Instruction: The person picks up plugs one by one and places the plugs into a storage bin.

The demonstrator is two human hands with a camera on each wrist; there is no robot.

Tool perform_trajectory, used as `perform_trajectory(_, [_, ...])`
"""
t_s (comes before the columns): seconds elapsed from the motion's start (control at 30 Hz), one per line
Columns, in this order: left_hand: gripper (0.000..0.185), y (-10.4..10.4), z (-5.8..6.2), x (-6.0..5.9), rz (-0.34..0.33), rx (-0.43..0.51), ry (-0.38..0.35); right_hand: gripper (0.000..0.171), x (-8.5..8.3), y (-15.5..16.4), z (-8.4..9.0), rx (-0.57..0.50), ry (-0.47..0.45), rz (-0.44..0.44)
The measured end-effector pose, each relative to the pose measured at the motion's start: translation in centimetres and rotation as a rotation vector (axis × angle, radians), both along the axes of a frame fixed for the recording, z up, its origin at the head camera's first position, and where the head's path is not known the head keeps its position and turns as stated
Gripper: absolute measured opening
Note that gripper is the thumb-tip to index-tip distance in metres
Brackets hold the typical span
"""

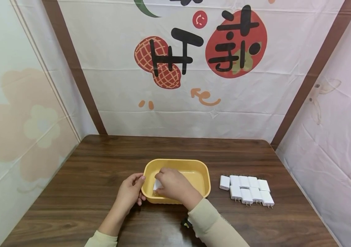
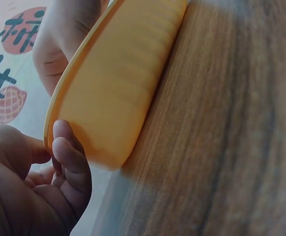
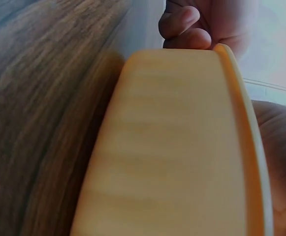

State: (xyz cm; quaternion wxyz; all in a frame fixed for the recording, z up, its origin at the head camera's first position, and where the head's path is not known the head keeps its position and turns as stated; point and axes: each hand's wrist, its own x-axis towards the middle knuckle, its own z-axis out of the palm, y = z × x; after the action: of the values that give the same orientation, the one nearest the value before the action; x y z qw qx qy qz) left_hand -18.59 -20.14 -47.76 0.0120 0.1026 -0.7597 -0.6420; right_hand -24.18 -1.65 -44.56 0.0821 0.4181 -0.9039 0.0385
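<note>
Head view: yellow tub (image 1: 198,168) sits mid table (image 1: 101,161), near the front edge. Left hand (image 1: 129,193) is at the tub's left end, thumb over the rim, fingers curled round the outer wall, so it grips the tub. Forearm comes in from bottom left, wrist roughly straight. Right hand (image 1: 173,185) reaches over the near rim into the tub, wrist bent down, fingers curled on a white charger (image 1: 157,184) lying in the tub's left part; pinching it. Right sleeve crosses in from bottom centre. To the right of the tub, apart from it, a batch of white chargers (image 1: 248,190) lies in two rows on the table, touching each other, prongs pointing toward the person.

Left wrist view: left hand (image 2: 44,187) low left, fingertips (image 2: 66,147) curled against the tub's (image 2: 118,83) outer wall near its end, thumb by the rim. Right hand (image 2: 64,39) shows above the rim, inside. Wood grain of table (image 2: 231,128) on the right.

Right wrist view: blurred. Tub wall (image 3: 172,147) fills the frame, rim on the right. Left hand's fingertips (image 3: 182,27) are curled at the far end of the tub. Charger not visible here, can't tell the right hand's grip from this cam.
</note>
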Motion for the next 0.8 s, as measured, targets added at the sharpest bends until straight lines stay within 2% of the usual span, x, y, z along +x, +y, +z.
perform_trajectory(0.2, [0.036,0.0,-0.02,0.08,0.0,0.0,0.009,0.031,-0.06,-0.17,-0.51,0.0,-0.01,0.011])
perform_trajectory(0.6, [0.038,-0.04,-0.03,-0.06,-0.006,0.0,-0.005,0.032,-0.31,-0.13,-0.75,-0.038,-0.133,0.008])
perform_trajectory(0.8, [0.038,-0.1,-0.09,-0.02,-0.006,0.0,-0.005,0.032,-0.37,-0.13,-0.81,-0.054,-0.165,0.017])
